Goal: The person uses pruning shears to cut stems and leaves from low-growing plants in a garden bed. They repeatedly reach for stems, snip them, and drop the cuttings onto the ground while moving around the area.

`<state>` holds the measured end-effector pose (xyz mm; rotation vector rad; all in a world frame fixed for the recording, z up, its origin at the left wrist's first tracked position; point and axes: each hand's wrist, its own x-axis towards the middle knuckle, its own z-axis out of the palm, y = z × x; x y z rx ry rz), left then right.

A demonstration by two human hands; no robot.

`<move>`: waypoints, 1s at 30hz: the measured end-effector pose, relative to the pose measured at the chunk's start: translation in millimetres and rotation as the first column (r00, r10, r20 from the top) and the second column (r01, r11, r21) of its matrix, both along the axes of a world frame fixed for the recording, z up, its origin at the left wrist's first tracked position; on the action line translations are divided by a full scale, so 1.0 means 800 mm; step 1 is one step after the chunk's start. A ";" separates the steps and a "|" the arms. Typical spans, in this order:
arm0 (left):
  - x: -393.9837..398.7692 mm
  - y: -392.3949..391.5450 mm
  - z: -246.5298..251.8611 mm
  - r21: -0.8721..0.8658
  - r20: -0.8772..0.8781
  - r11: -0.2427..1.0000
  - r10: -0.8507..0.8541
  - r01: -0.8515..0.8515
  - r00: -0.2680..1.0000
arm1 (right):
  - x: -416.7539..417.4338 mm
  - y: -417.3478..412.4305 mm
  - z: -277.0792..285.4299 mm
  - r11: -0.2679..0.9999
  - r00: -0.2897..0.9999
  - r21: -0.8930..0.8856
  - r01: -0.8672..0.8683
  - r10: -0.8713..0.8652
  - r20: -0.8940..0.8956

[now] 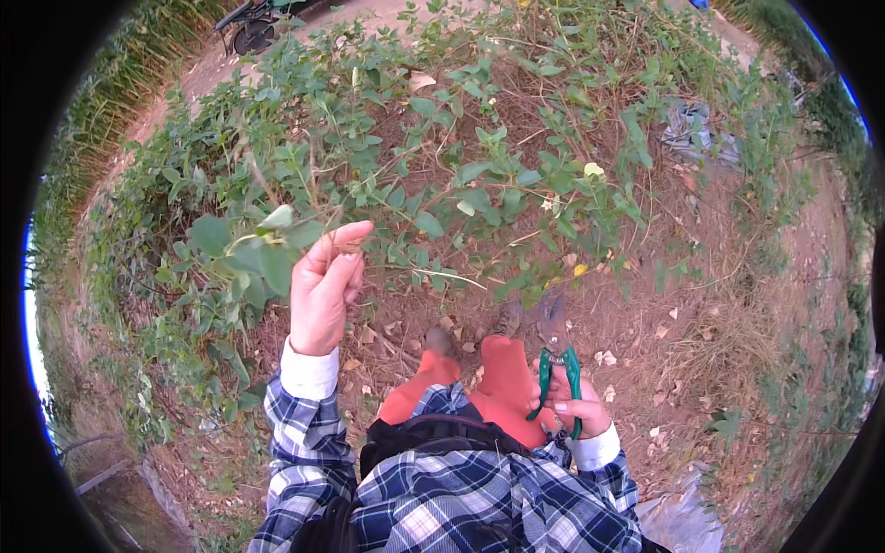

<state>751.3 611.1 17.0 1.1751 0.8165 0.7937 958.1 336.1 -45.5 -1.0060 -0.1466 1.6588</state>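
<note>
My left hand (328, 290) is raised at the left of centre, with thumb and forefinger pinched on a thin stem of a leafy shoot (256, 259). The shoot's broad green leaves hang to the left of the fingers. At the lower right, my right hand (570, 404) holds pruning shears (556, 345) by their green handles, in front of my orange trousers. Their metal blades point away from me, just below the low green foliage. How far apart the blades stand is not plain.
Tangled leafy plants (429, 166) spread in front of me over brown soil with dry leaves. Plastic sheeting (702, 135) lies at the upper right, and more sheeting (684, 518) lies at the lower right. A wheeled object (254, 36) stands at the upper left.
</note>
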 end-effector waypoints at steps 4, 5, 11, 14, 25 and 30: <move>0.068 0.040 -0.084 -0.061 -0.123 0.995 -0.092 0.085 0.988 | -0.007 -0.018 -0.003 0.992 0.993 -0.058 0.110 -0.107 0.051; 0.089 0.050 -0.101 0.073 -0.297 0.992 -0.074 0.100 0.952 | -0.005 -0.021 -0.006 0.987 0.989 -0.073 0.143 -0.139 0.049; 0.136 0.095 -0.150 0.279 -0.893 0.856 0.065 0.435 0.445 | 0.001 -0.024 -0.014 0.989 0.990 -0.066 0.130 -0.125 0.071; 0.110 0.078 -0.145 0.284 -0.818 0.826 -0.055 0.487 0.572 | 0.008 -0.023 -0.011 0.992 0.991 -0.062 0.114 -0.109 0.080; 0.023 -0.061 -0.075 0.166 -0.547 0.925 -0.202 0.342 0.813 | 0.027 -0.008 -0.008 0.998 0.998 0.025 -0.061 0.061 0.002; -0.002 -0.085 -0.094 0.126 -0.463 0.940 -0.229 0.318 0.857 | 0.020 -0.014 -0.004 1.000 1.000 -0.012 -0.010 0.010 0.019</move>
